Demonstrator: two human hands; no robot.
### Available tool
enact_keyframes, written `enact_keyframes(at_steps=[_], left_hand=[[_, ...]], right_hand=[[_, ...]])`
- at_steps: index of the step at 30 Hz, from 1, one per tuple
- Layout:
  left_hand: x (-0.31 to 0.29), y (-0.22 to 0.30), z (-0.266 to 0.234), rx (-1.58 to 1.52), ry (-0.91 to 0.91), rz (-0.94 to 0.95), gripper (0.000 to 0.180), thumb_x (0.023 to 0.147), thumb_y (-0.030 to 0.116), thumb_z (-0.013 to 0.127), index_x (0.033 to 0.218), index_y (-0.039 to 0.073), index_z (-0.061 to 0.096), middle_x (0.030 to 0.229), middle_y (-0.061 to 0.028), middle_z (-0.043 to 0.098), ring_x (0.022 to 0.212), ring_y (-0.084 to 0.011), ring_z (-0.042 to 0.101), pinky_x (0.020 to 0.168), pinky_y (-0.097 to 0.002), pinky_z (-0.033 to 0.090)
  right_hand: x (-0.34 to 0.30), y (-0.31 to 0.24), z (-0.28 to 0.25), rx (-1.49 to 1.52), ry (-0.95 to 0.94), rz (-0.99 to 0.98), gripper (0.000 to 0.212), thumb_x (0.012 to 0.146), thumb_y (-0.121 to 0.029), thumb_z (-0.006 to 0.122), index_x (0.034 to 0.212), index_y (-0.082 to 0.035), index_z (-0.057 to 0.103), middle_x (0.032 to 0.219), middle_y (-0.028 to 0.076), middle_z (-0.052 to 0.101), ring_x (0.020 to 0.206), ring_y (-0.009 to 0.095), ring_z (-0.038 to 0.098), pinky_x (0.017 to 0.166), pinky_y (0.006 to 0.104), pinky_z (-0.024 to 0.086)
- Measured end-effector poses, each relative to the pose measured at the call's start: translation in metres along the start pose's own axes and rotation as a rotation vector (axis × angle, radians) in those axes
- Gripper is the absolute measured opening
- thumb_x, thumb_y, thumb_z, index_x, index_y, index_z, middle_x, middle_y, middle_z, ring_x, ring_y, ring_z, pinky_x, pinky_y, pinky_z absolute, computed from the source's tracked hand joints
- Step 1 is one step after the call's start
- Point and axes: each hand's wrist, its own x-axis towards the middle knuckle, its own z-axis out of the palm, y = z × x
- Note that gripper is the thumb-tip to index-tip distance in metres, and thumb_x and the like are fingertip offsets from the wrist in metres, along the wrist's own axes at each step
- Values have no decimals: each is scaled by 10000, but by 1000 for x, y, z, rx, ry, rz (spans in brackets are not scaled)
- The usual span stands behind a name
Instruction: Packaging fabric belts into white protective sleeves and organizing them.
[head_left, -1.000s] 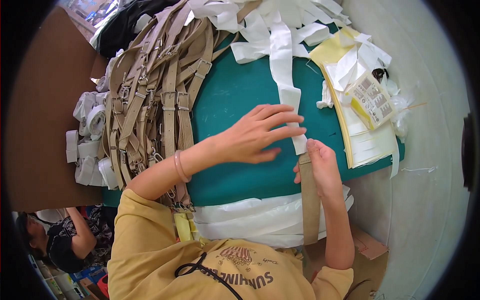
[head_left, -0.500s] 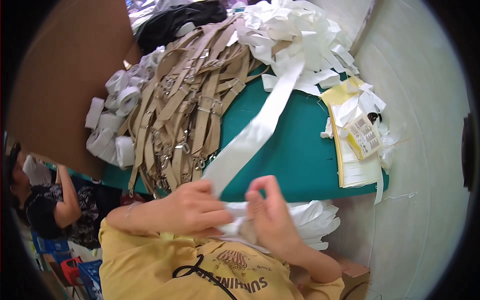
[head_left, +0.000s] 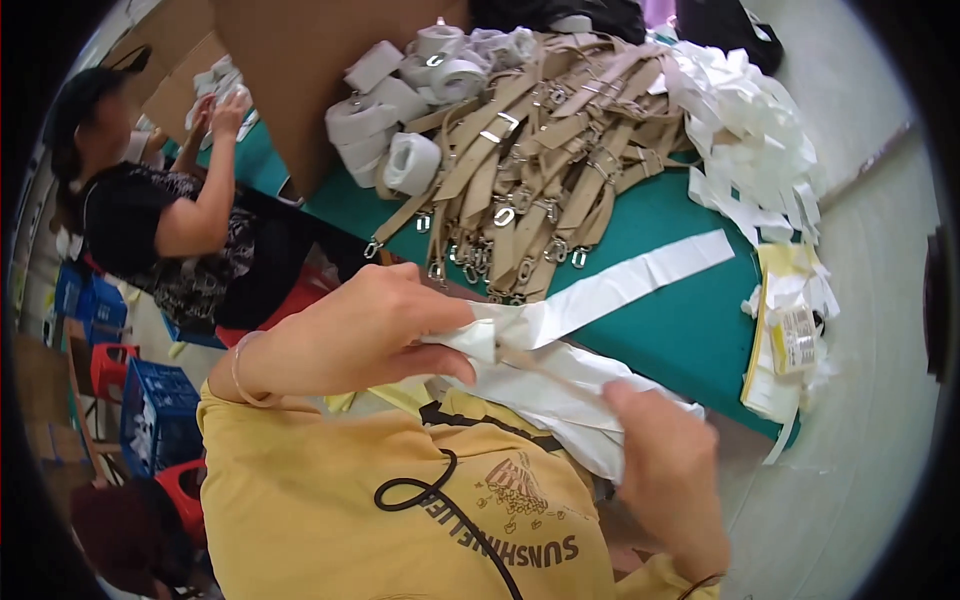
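- Two hands meet at centre frame: the left hand (head_left: pixel 375 335) pinches the near end of a long white paper strip (head_left: pixel 620 285) that runs toward the upper right across the green table (head_left: pixel 690 340).
- Lower right, the right hand (head_left: pixel 665 470) grips the strip's folded tail.
- Tan straps (head_left: pixel 520 170) pile up at upper centre.

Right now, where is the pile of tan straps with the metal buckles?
In the head view, the pile of tan straps lies at upper centre on the green table, between the white rolls on its left and the heap of white paper strips on its right.
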Motion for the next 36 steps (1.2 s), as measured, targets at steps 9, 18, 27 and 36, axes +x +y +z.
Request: enact_keyframes(at_steps=[9, 18, 27, 36], left_hand=[[20, -14, 32, -588, 67, -31, 318, 834, 259, 717, 879, -36, 606, 612, -148, 499, 564, -115, 367, 514, -316, 380], [82, -16, 74, -691, -3, 32, 345, 796, 216, 762, 1047, 17, 635, 821, -62, 645, 728, -79, 528, 652, -257, 440], [113, -7, 101, -781, -70, -24, 212, 901, 198, 649, 987, 7, 676, 676, -29, 593, 632, -58, 483, 588, -234, 407], [131, 0, 122, -773, -115, 30, 298, 959, 257, 560, 978, -21, 663, 581, -46, 389, 560, -84, 325, 491, -274, 324]], right_hand=[[50, -10, -78, 294, -281, 288, 95, 877, -36, 569, 935, -4, 637, 586, 60, 523, 468, 93, 489, 474, 232, 382], [15, 19, -91, 174, -128, 505, 187, 934, -138, 551, 882, 25, 628, 576, 8, 493, 475, 66, 423, 445, 231, 318], [-6, 37, -92, 105, -25, 551, 42, 859, -35, 588, 863, -4, 617, 544, 120, 460, 444, 208, 366, 447, 291, 324], [-1, 56, -101, 101, -209, 541, 69, 875, -67, 585, 859, -13, 627, 540, 126, 486, 441, 211, 375, 442, 304, 325]])
